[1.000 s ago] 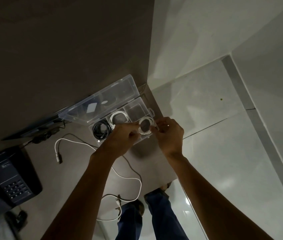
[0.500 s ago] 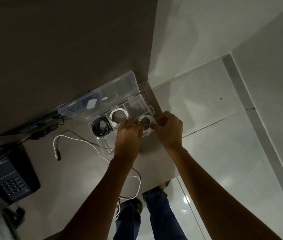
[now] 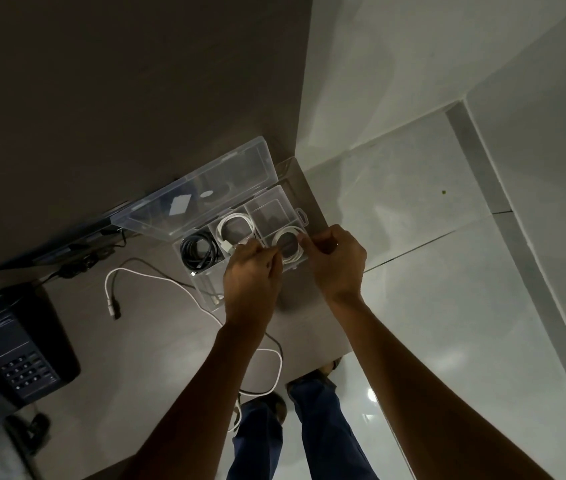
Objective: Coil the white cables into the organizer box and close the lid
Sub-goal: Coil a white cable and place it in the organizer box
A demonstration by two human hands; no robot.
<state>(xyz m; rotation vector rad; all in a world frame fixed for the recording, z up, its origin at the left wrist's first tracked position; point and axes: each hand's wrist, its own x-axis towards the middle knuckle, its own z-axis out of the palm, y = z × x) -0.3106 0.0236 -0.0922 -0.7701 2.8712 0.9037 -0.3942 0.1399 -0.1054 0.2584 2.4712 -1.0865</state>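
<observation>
Both hands are over the near right corner of the clear box [image 3: 202,287], which stands on the desk [image 3: 143,341] with its lid [image 3: 205,188] open and leaning back against the wall. The left hand [image 3: 252,282] has its fingers curled together, and the tips pinch the left edge of a white coil [image 3: 288,245] that lies in the front right compartment. The right hand [image 3: 338,263] is also closed, with thumb and forefinger pinched on the right edge of the same coil. So the two hands hold this coil between them, low in its compartment. A second white coil [image 3: 234,228] already lies in the compartment behind and to the left, and a black coil [image 3: 198,252] lies in the one further left. One loose cable [image 3: 157,277] is spread over the desk, from a plug near the phone [image 3: 15,344] to the near edge under the left arm.
</observation>
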